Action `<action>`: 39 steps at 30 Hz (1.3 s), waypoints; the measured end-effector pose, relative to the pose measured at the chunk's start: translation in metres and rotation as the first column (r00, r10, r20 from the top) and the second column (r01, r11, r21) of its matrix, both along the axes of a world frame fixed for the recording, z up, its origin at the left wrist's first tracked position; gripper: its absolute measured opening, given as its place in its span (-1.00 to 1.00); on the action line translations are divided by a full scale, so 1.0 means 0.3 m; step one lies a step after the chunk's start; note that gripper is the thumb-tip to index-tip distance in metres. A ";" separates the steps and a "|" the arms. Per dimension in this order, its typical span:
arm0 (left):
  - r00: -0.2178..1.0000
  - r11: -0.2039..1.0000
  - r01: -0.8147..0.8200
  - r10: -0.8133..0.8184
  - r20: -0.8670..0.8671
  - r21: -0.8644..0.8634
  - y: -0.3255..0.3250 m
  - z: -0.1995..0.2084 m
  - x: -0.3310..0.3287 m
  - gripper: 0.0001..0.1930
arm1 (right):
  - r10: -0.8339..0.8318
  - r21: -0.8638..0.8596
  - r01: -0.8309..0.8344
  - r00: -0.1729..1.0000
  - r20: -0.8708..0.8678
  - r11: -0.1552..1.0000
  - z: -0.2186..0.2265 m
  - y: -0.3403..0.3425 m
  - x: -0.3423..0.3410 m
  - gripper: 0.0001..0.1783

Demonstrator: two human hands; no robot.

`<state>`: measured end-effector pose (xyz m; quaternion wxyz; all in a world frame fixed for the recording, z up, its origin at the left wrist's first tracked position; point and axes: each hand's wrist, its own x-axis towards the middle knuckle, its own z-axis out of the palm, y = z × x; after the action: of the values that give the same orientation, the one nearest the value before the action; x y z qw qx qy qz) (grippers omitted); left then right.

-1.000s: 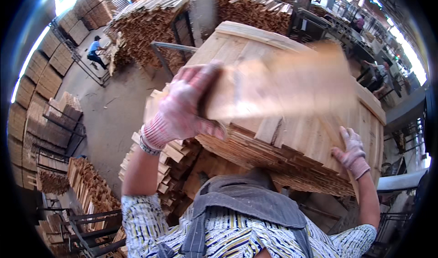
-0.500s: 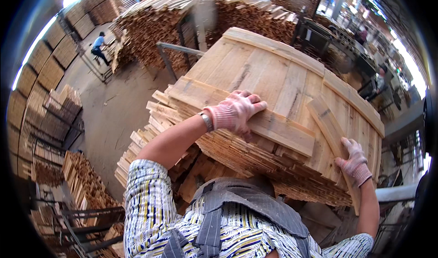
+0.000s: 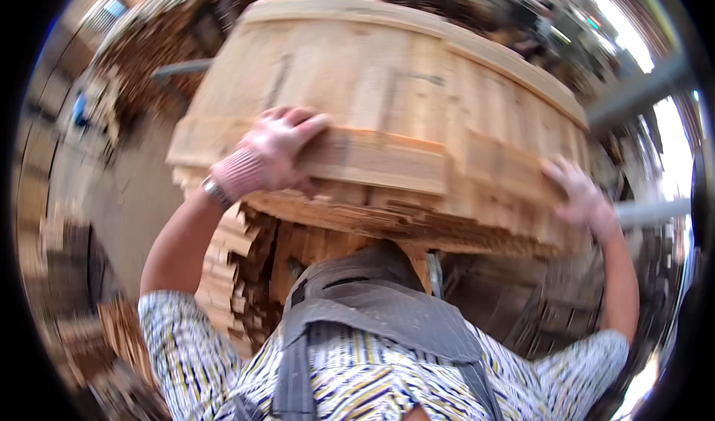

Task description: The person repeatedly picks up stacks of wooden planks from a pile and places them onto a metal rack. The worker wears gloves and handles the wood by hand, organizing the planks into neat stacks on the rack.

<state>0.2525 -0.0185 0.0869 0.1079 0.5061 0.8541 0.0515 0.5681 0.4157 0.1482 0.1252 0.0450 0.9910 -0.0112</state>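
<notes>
My left hand (image 3: 275,149), in a pinkish knit glove, lies over the left part of a long flat board (image 3: 380,160) along the near edge of a wooden stack. Its fingers rest on top while a digit bends down at the board's front edge. Farther right, my gloved right hand (image 3: 579,196) is closed round the right end of a shorter board (image 3: 510,166), both blurred by motion. This shorter board lies roughly in line with the long one, across the side-by-side planks (image 3: 335,71) of the stack's top.
Another crosswise strip (image 3: 342,8) runs along the far edge of the top layer. Uneven board ends stick out of a lower pile (image 3: 231,261) at the left. A grey metal bar (image 3: 648,211) stands beside the stack's right side. A distant person (image 3: 80,110) is at the far left.
The shorter board has swung from a slant pointing toward me to lie crosswise, with my right hand on its end. My left hand stays on the long board. The whole view has shifted.
</notes>
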 end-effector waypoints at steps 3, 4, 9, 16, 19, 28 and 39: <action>0.998 0.999 0.031 -0.030 0.051 -0.029 0.016 0.080 0.062 0.20 | 0.107 -0.017 -0.106 0.994 0.020 0.994 -0.041 0.011 0.143 0.04; 0.997 0.997 0.061 -0.059 0.039 -0.038 0.034 0.085 0.074 0.19 | 0.135 -0.016 -0.135 0.991 0.001 0.991 -0.069 -0.009 0.145 0.07; 0.988 0.975 0.153 -0.153 -0.013 0.163 0.063 0.038 0.110 0.06 | 0.021 0.129 -0.033 0.995 0.094 0.991 0.018 -0.055 0.162 -0.02; 0.949 0.692 0.143 0.108 -0.297 0.707 -0.031 -0.177 0.286 -0.15 | 0.274 -0.800 0.173 0.880 0.387 0.574 -0.037 -0.670 -0.122 -0.57; 0.994 0.401 0.109 -0.030 -0.106 0.909 -0.140 -0.230 0.429 -0.30 | 0.111 -0.721 0.313 0.874 0.474 0.618 -0.393 -0.831 -0.116 -0.57; 0.449 0.323 -0.877 0.285 0.847 0.356 -0.868 -0.745 0.433 -0.54 | 0.132 -0.652 0.474 0.740 0.659 0.592 -1.335 -1.414 -0.469 -0.48; -0.338 -0.453 -0.819 -0.112 0.934 -0.351 -1.132 -1.311 0.624 -0.55 | -0.475 -0.503 0.799 0.319 0.820 -0.330 -1.822 -1.940 -1.361 0.17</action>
<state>0.4398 -0.3579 -0.3065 0.1207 -0.4179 0.4908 0.7549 0.1599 -0.1661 -0.3985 0.2271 0.5152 0.5076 -0.6522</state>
